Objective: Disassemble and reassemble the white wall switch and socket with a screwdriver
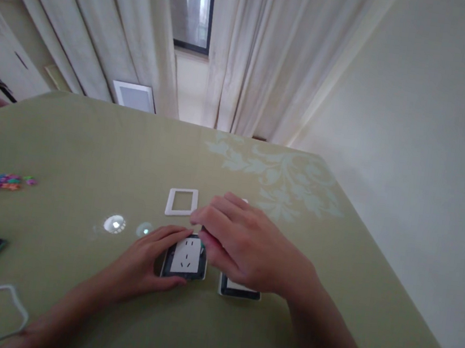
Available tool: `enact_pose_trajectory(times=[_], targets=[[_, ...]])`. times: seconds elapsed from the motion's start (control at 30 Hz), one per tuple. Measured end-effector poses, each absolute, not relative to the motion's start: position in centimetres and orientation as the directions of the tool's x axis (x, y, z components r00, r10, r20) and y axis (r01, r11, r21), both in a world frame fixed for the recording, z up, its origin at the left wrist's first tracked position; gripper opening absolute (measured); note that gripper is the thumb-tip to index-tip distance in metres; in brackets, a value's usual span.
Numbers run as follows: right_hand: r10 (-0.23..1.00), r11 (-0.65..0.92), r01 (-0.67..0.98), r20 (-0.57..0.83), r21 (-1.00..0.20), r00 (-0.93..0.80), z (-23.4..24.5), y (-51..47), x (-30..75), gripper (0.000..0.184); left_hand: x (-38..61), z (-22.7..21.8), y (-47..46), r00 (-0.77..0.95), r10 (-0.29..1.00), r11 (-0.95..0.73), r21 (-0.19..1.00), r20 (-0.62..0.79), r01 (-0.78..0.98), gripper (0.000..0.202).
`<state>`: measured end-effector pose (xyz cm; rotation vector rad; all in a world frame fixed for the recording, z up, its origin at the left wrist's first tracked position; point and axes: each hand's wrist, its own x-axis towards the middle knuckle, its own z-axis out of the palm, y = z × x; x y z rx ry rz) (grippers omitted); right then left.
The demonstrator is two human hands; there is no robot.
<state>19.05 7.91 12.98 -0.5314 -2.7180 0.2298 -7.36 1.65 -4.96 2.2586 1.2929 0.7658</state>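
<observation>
I have the left hand [143, 262] curved around a socket panel [186, 256] on the table [90, 149], thumb at its near edge and fingers at its far edge. The right hand [244, 244] is curled over the panel's right side, fingertips bunched; I can't tell what they pinch. The panel's white face sits within a dark surround. A second panel [242, 293] lies partly hidden under my right hand; a white frame [170, 203] lies just beyond.

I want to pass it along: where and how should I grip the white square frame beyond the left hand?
Probably pinch the white frame by its left bar, coming from the left: it lies flat, centre open, and the right hand crowds its near-right corner.
</observation>
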Motion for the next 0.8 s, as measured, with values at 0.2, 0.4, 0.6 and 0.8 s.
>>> enact_pose_trajectory(times=[0.2, 0.4, 0.6, 0.8], targets=[[0.581, 0.806, 0.576, 0.359, -0.133, -0.73, 12.3, 8.3, 19.0, 0.033, -7.3, -4.8, 1.8, 0.43, 0.874, -0.474, 0.603, 0.229, 0.642, 0.085], [0.333, 0.935, 0.26, 0.346, -0.239, -0.877, 12.8, 8.1, 18.9, 0.021, -7.3, -4.6, 1.7, 0.431, 0.873, -0.471, 0.617, 0.227, 0.63, 0.084], [0.602, 0.78, 0.618, 0.383, -0.095, -0.701, 12.5, 7.4, 18.9, 0.039, -7.1, -4.3, 1.9, 0.432, 0.874, -0.468, 0.622, 0.221, 0.628, 0.083], [0.445, 0.895, 0.421, 0.344, -0.147, -0.827, 13.0, 7.6, 19.0, 0.026, -7.2, -4.8, 1.7, 0.42, 0.882, -0.456, 0.619, 0.216, 0.64, 0.084]])
